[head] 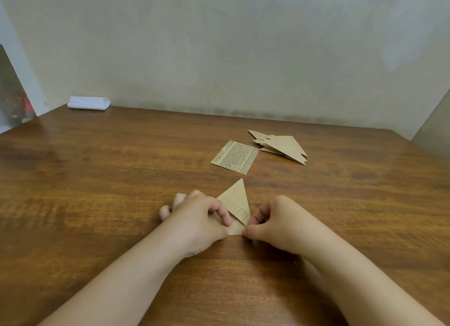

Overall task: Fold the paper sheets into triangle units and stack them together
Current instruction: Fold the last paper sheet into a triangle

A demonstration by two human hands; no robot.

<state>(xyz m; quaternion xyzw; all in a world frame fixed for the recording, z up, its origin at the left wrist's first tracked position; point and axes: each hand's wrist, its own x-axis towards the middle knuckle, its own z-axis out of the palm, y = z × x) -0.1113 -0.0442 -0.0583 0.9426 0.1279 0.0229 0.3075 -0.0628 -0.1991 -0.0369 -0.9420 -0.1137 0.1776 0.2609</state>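
Mid-fold on one unit: the half-folded sheet (237, 205) lies flat on the worktop (102, 184) right in front of the person, tip pointing away, one flap already laid diagonally across it. Left hand (198, 216) has its fingers curled, index tip and thumb pressing on the paper's near-left part; right hand (277, 222) is also curled, thumb and forefinger pinching the near-right corner where the flap edge ends. Both hands hold the same piece, neither is free. Looks like the crease is being set at the bottom edge. To do it well: keep the left hand as the anchor so the sheet can't rotate on the smooth wood, line up the flap edge with the centre line before committing, then run the right fingertip from the corner outward along the fold, not the reverse, so no bubble gets trapped. Check the tip stays sharp; a blunt tip likely won't nest cleanly in the stack. Press hard once rather than rubbing repeatedly, since the paper looks thin. One unfolded printed sheet (235, 157) waits flat further out, and the pile of finished triangle units (282, 145) sits just beyond and right of it, loosely fanned rather than squared. A folded white cloth (89, 103) lies at the far left corner, out of the way.
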